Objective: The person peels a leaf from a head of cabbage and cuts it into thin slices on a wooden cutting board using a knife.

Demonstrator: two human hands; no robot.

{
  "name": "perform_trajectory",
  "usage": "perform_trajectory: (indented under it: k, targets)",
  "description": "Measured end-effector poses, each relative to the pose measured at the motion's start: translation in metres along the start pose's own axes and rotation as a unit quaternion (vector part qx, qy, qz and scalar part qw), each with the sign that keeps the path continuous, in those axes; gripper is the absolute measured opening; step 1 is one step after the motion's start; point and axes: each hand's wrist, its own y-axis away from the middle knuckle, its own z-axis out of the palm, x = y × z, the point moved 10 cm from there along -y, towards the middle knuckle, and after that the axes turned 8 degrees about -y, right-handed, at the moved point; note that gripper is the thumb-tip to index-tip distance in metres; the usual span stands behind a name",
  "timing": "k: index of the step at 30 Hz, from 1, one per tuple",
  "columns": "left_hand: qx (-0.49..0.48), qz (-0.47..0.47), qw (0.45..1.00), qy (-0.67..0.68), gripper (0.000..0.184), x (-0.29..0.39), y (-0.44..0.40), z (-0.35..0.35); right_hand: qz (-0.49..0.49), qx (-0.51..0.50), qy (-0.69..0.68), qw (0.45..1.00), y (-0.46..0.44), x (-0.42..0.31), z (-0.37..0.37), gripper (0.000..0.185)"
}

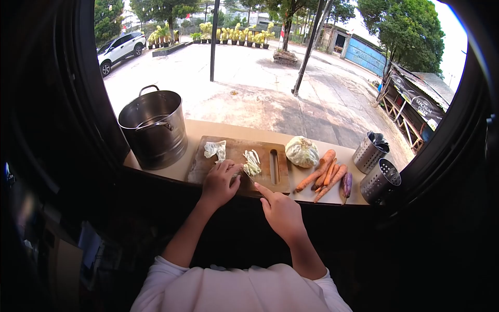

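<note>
A wooden cutting board [235, 149] lies on the counter before me. My left hand [220, 183] is closed over a piece of cabbage on the board, its fingers bent and mostly covering it. My right hand [282, 212] grips a knife [248, 178], index finger stretched along its top; the handle is hidden in the palm. The blade sits beside my left fingertips. Shredded cabbage [252, 163] is heaped just beyond the blade. A pale cabbage leaf piece [215, 150] rests at the board's far left.
A large steel pot [154, 136] stands left of the board. To the right are a cabbage head [302, 152], several carrots [326, 175] and a purple eggplant [347, 185]. Two perforated metal holders [370, 154] stand at the counter's right end. The counter's far edge borders a paved yard.
</note>
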Motion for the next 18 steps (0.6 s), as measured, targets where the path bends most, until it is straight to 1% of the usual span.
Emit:
perform_trajectory:
  k: [4, 7, 10, 16, 18]
  targets:
    - [-0.032, 0.008, 0.999, -0.036, 0.038, 0.000, 0.000, 0.008, 0.006, 0.011, -0.009, 1.000, 0.005, 0.005, -0.002, 0.044]
    - [-0.015, 0.003, 0.999, -0.032, 0.036, 0.003, 0.000, 0.003, 0.022, 0.030, -0.034, 0.999, 0.010, 0.005, -0.011, 0.043]
    - [0.011, -0.003, 1.000, 0.014, 0.034, 0.002, -0.002, -0.005, 0.015, 0.046, -0.062, 0.997, 0.012, 0.005, -0.014, 0.042]
    - [0.044, -0.026, 0.994, 0.096, 0.030, -0.006, 0.000, -0.011, 0.012, 0.021, -0.093, 0.995, 0.011, 0.000, -0.008, 0.041]
    - [0.060, -0.016, 0.993, 0.097, 0.027, -0.007, 0.001, -0.013, 0.004, 0.026, -0.105, 0.994, 0.010, 0.000, -0.004, 0.041]
